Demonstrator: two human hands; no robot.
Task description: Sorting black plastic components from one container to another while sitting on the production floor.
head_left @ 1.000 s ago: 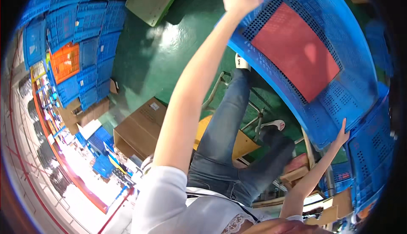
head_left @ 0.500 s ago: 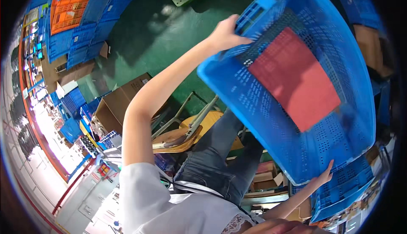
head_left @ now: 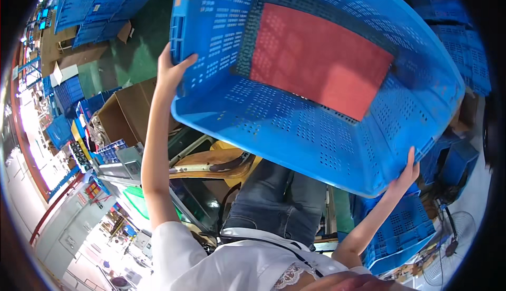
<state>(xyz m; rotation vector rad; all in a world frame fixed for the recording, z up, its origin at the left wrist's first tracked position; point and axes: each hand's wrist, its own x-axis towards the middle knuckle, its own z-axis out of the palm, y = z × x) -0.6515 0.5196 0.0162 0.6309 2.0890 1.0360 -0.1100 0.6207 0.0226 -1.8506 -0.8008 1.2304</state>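
Crate, held in front of the body with left hand and right hand grasping opposite ends, is best supported evenly so the red sheet on its bottom does not slide.

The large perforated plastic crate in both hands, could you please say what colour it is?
The large perforated plastic crate is blue, as the head view shows.

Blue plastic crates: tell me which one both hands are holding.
The large perforated blue plastic crate with a flat red rectangular sheet inside; the left hand and right hand grip opposite ends, while no hand grips the others.
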